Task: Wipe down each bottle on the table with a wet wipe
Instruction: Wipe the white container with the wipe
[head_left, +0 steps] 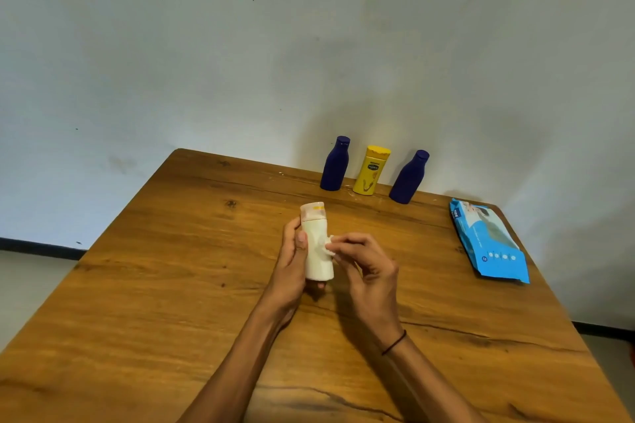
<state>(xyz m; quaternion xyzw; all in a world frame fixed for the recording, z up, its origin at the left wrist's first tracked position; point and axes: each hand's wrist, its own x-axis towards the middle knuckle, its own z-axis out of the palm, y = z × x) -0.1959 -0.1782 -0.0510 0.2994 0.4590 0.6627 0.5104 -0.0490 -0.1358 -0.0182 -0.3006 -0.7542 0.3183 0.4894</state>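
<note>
My left hand [292, 264] grips a small cream bottle [318, 251] with a pale pink cap, held upright above the middle of the wooden table [171, 285]. My right hand [367, 271] pinches a small white wet wipe [330, 247] against the bottle's right side. Along the far edge by the wall stand a dark blue bottle [335, 164], a yellow bottle [371, 170] and a second dark blue bottle [409, 177].
A blue pack of wet wipes [489, 244] lies flat near the table's right edge. A grey-white wall rises directly behind the three standing bottles. The table's left edge slants away at the left, with floor beyond it.
</note>
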